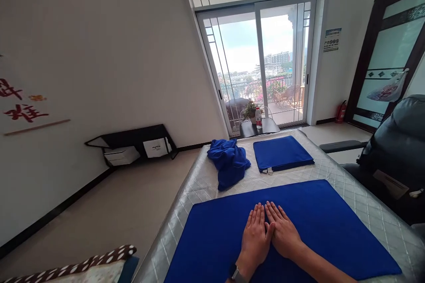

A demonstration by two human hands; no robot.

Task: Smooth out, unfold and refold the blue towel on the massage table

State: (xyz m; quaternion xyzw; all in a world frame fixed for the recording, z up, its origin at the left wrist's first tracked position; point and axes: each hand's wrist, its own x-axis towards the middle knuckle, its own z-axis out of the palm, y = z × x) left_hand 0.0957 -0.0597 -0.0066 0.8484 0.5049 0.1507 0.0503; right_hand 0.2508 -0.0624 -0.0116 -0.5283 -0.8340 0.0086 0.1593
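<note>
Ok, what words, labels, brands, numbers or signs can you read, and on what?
"难": red, on the wall hanging; the character above is uncertain.
Wall sign: too small.
White box: lettering too small.
Bottle: label too small.
Plastic bag: print blurred.
White tag at the folded blue cloth: nothing readable.

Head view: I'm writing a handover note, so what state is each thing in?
Spread blue cloth, laid flat
Left hand, open, palm down on that cloth
Right hand, open, palm down beside the left
Crumpled blue cloth, heaped
Folded blue cloth, lying flat
Bottle, upright, red cap on
Sliding glass door, apparently shut
Plastic bag, hanging
Fire extinguisher, upright
</note>
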